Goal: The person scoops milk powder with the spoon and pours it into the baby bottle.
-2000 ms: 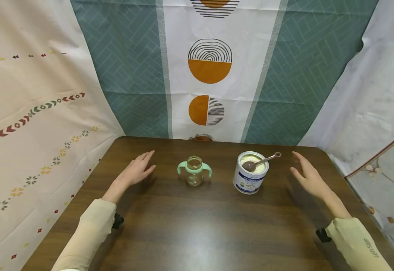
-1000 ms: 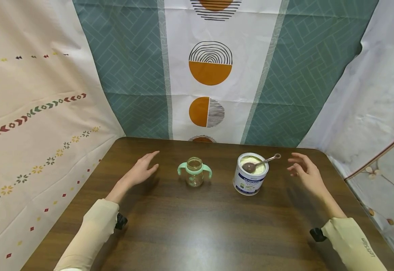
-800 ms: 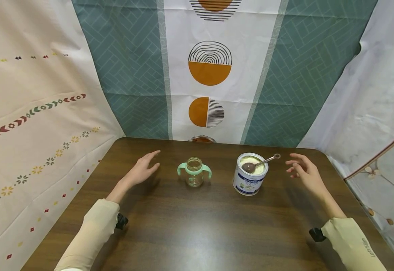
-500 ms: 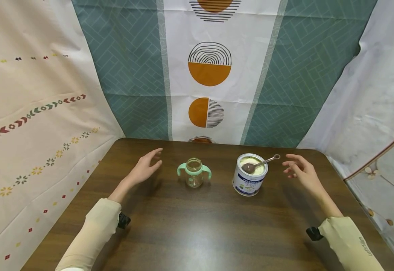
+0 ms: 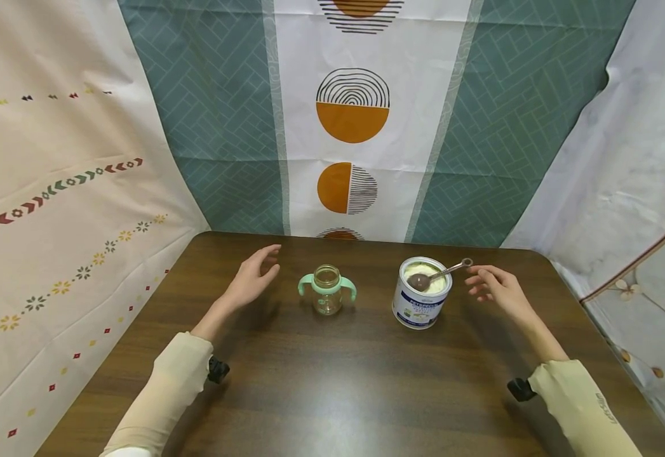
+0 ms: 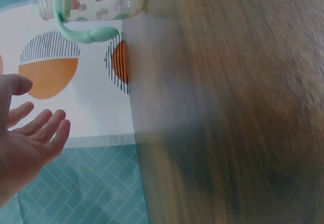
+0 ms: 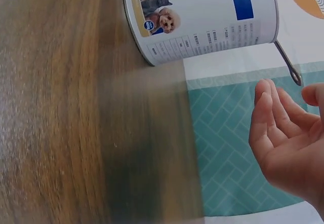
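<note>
A clear baby bottle (image 5: 327, 298) with two mint-green handles and no lid stands upright on the table. Right of it is a white and blue milk powder can (image 5: 419, 306), uncovered, with pale powder inside. Across the can's mouth lies a spoon (image 5: 451, 269), its dark round bowl on the powder and its ringed handle jutting out rightward. My left hand (image 5: 250, 278) hovers left of the bottle, fingers relaxed, touching nothing. My right hand (image 5: 500, 291) is just beside the spoon's ring end, fingers loosely bent; in the right wrist view a small gap separates the fingertips from the ring.
The brown wooden table (image 5: 332, 381) stretches in front of both objects. A patterned cloth (image 5: 223, 114) hangs behind its far edge, with pale cloths along the left and right sides. Black wrist cameras sit on both cuffs.
My right hand has moved left toward the spoon's handle, its fingers bending. My left hand has shifted right and forward toward the bottle. Bottle, can and spoon have stayed in place.
</note>
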Motion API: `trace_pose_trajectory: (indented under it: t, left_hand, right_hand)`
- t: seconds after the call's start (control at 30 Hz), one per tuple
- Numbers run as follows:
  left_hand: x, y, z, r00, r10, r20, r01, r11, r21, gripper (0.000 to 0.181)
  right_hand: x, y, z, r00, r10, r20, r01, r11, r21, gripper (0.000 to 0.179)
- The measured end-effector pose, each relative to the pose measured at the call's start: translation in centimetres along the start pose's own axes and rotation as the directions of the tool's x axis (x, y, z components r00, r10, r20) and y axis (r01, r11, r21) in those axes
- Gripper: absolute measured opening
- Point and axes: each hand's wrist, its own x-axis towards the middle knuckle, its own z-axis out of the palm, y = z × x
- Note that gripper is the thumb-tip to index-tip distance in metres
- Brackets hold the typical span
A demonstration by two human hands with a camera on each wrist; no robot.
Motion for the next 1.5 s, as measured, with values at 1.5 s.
trace_pose_trajectory:
  t: [1.5]
  left_hand:
    - [2.4,5.9,5.4,0.930,0.366,-0.032,-0.357,0.921,0.153,0.038]
  right_hand:
    - [1.3,-0.3,3.4,0.997,0.079,0.013,-0.072,0.810,0.582,0.020]
